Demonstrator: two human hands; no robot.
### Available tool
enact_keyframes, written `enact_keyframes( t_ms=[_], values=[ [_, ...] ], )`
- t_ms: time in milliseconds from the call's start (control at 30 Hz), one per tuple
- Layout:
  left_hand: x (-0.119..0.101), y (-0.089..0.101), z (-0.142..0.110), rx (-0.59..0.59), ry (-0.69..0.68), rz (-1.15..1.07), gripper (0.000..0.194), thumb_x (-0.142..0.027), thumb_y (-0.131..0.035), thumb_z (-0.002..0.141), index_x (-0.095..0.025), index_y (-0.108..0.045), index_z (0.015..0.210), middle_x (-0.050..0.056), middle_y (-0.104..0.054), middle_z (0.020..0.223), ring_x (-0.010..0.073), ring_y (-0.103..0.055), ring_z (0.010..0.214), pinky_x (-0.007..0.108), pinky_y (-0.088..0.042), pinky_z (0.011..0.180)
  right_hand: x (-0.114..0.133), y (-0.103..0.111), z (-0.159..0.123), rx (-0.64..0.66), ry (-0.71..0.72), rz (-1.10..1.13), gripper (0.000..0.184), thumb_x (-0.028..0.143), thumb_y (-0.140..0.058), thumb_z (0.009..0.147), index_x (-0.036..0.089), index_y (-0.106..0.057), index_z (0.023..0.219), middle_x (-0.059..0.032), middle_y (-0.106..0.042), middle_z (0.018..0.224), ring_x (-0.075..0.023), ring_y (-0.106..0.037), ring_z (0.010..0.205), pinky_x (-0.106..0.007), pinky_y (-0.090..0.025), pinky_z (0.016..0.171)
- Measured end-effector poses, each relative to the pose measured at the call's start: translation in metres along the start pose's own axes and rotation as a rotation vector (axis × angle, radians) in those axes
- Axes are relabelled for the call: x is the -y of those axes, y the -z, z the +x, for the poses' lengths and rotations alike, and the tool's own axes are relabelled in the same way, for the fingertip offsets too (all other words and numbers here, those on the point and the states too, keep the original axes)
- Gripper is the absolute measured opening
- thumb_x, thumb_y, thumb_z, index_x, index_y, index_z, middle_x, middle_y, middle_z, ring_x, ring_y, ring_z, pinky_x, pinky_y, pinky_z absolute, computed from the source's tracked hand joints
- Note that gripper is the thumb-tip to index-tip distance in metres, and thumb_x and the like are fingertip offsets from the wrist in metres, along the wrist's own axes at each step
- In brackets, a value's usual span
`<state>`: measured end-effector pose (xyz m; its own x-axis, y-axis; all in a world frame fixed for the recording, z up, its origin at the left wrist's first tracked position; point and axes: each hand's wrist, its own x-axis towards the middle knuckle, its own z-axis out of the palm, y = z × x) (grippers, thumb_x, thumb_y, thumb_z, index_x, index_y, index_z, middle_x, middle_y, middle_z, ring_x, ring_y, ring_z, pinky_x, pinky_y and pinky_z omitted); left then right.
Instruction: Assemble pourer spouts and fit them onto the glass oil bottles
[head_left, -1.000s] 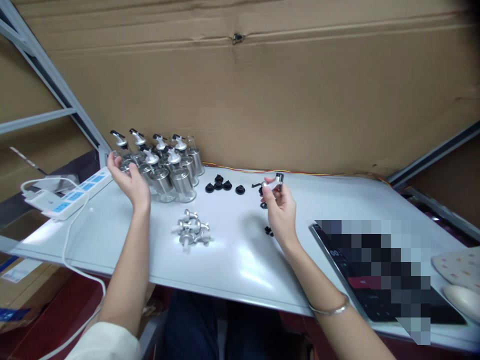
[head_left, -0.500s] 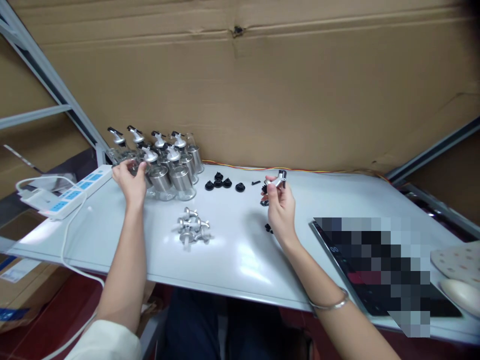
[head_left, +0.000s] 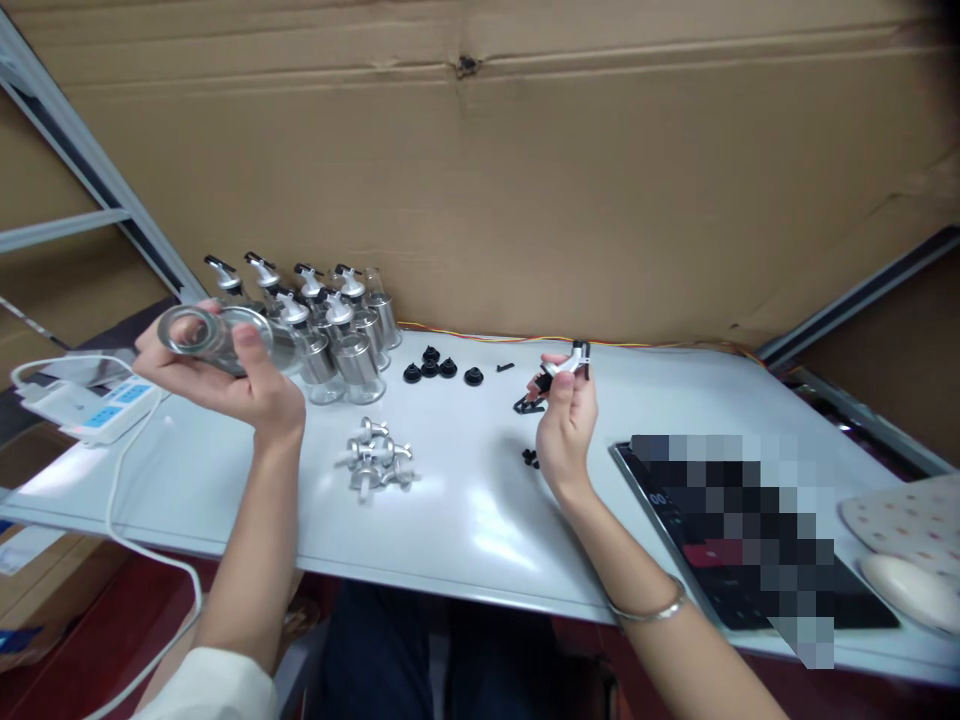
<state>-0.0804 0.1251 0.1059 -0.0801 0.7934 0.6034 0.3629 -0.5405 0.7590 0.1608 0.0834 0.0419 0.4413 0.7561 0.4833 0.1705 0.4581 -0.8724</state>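
My left hand [head_left: 262, 385] is wrapped round a clear glass bottle [head_left: 199, 332], lifted and tipped on its side with its round mouth towards the left. Between the fingers of my right hand [head_left: 568, 430] is a bottle pourer [head_left: 566, 370], silver with a black lever and a black stopper end. Behind the left hand stand several glass bottles with metal sleeves [head_left: 358, 365], most topped with similar pourers [head_left: 339, 308]. Silver pourer tops [head_left: 375, 460] lie in a pile at mid-table. Black stoppers [head_left: 429, 366] and a small black lever [head_left: 505, 367] rest further back.
Small black parts [head_left: 530, 458] lie beside the right wrist. A tablet [head_left: 675, 530] with a partly blurred screen is at the right, near a white mouse [head_left: 904, 590]. On the left are a power strip [head_left: 112, 410] and its white cable. Cardboard [head_left: 480, 200] walls the back.
My left hand reached in among the bottles, took hold of one and raised it, tipping it sideways. My right hand keeps the pourer, now slightly further right in view.
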Motion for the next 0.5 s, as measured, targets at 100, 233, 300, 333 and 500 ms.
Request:
enact_keyframes(
  t_ms=[100,233,300,333,500],
  values=[
    [-0.021,-0.019,-0.013,0.1,-0.022,-0.039,0.028,-0.038,-0.062,0.083,-0.02,-0.045,0.097,0.002,-0.059,0.091,0.0181,-0.056,0.093,0.033,-0.043,0.081,0.001,0.0,0.0,-0.007,0.002,-0.002,0.039,0.059,-0.036,0.089,0.023,-0.05,0.098,-0.0015,-0.05,0.079,-0.0133,-0.05,0.063,-0.028,-0.044,0.062],
    [-0.039,-0.046,-0.035,0.25,-0.074,-0.132,0.029,-0.042,-0.06,0.083,-0.021,-0.047,0.098,0.004,-0.062,0.095,0.0188,-0.058,0.093,0.033,-0.045,0.083,0.0,0.001,0.0,-0.002,-0.012,0.017,0.042,0.06,-0.035,0.089,0.022,-0.051,0.097,-0.0008,-0.049,0.076,-0.0133,-0.049,0.062,-0.027,-0.043,0.063],
    [-0.042,-0.06,-0.045,0.353,-0.077,-0.199,0.027,-0.042,-0.057,0.085,-0.021,-0.047,0.098,0.005,-0.062,0.096,0.0185,-0.059,0.091,0.033,-0.045,0.083,0.0,0.001,0.0,0.0,-0.022,0.029,0.042,0.061,-0.035,0.089,0.022,-0.051,0.096,-0.0004,-0.049,0.074,-0.0135,-0.049,0.062,-0.027,-0.043,0.062],
    [-0.041,-0.068,-0.05,0.414,-0.06,-0.226,0.026,-0.042,-0.055,0.086,-0.02,-0.047,0.098,0.006,-0.063,0.095,0.0183,-0.06,0.09,0.032,-0.046,0.082,0.0,0.002,0.0,-0.001,-0.025,0.032,0.043,0.061,-0.036,0.088,0.022,-0.051,0.095,-0.0002,-0.048,0.072,-0.0136,-0.048,0.061,-0.027,-0.043,0.061],
    [-0.023,-0.09,-0.063,0.532,0.002,-0.232,0.028,-0.042,-0.054,0.087,-0.019,-0.045,0.101,0.009,-0.062,0.1,0.0198,-0.06,0.092,0.033,-0.046,0.082,0.005,0.002,0.0,-0.005,-0.023,0.057,0.045,0.065,-0.034,0.087,0.023,-0.051,0.092,0.0003,-0.048,0.068,-0.0143,-0.049,0.06,-0.028,-0.042,0.059]
  ],
)
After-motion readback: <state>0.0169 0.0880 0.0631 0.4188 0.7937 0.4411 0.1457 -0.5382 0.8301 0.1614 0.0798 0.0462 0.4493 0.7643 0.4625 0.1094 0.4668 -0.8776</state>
